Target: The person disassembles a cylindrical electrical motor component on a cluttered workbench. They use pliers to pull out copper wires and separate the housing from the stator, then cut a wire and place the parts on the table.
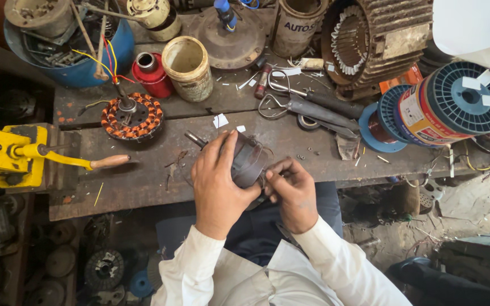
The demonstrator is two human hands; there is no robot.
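Note:
A dark cylindrical motor armature (249, 160) with a metal shaft sticking out up-left lies over the front edge of a worn wooden workbench (143, 181). My left hand (218, 187) wraps over its left side and grips it. My right hand (292, 191) pinches at its lower right end with fingers curled; what the fingertips hold is hidden. Both sleeves are white.
On the bench: a copper-wound stator (131, 116), large scissors (307, 107), a red can (151, 73), a cream tin (188, 68), wire spools (449, 107), a ribbed motor housing (370, 39). A yellow winding tool with a wooden handle (24, 150) is at left. A blue tub (69, 45) holds parts.

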